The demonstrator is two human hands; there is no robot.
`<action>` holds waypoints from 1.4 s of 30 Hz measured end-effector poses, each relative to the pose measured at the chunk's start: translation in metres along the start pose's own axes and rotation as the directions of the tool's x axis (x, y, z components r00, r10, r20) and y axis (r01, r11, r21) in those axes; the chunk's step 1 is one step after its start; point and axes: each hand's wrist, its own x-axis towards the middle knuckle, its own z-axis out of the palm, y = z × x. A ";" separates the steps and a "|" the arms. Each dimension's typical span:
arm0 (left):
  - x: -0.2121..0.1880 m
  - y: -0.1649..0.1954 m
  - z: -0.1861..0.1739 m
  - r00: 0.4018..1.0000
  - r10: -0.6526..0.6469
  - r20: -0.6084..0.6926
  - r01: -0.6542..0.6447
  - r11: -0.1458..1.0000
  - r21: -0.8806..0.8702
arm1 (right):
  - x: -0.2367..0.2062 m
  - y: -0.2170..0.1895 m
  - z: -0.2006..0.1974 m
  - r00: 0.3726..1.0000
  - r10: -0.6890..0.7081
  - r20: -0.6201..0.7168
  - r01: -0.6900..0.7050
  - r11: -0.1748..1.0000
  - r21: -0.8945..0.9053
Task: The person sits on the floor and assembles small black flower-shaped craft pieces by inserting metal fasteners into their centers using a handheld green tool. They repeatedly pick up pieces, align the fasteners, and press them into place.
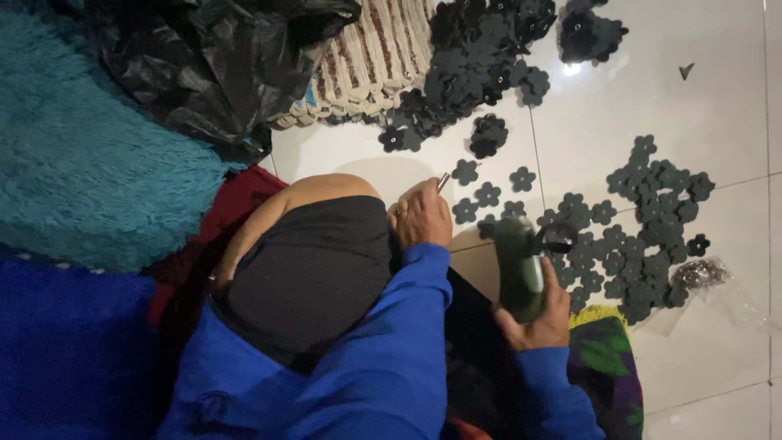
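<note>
Blue sleeves frame it: right hand (538, 322) wraps its fingers around a green glue gun (520, 267), long axis pointing up at the dark felt flowers (652, 220) on the floor, while left hand (422, 218) pinches a small metal piece (443, 181) beside them.

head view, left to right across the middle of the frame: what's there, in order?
Teal shaggy rug → black plastic bag → left hand holding a thin silvery piece → right hand gripping a dark green tool → spread of dark flower-shaped cutouts on the white tiled floor → small clear packet.
</note>
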 end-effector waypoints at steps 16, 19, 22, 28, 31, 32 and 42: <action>-0.002 -0.002 0.006 0.998 -0.063 0.029 0.064 0.997 -0.036 | 0.020 -0.007 0.034 0.979 -0.046 -0.199 0.156 0.797 0.583; -0.004 -0.006 0.006 1.000 -0.015 -0.003 0.015 0.994 -0.111 | 0.030 0.020 0.022 0.961 0.254 -0.107 -0.115 0.723 0.681; 0.001 -0.008 0.003 0.999 -0.007 0.036 0.010 0.995 -0.096 | 0.047 0.041 0.004 0.945 0.128 -0.301 0.055 0.845 0.532; -0.006 -0.005 -0.002 0.962 0.235 0.142 -0.239 0.971 0.017 | 0.061 0.050 -0.027 0.919 0.284 -0.275 -0.010 0.712 0.702; -0.008 0.007 0.009 0.854 0.520 -0.017 -0.520 0.852 -0.063 | 0.063 0.045 -0.036 0.934 0.202 -0.296 0.056 0.733 0.678; -0.010 0.012 0.013 0.831 0.557 0.020 -0.552 0.828 -0.099 | 0.063 0.043 -0.037 0.930 0.232 -0.287 0.043 0.705 0.708; -0.004 0.038 0.041 0.705 0.687 0.173 -0.660 0.726 -0.191 | 0.059 0.015 -0.051 0.920 0.351 -0.173 -0.041 0.525 0.850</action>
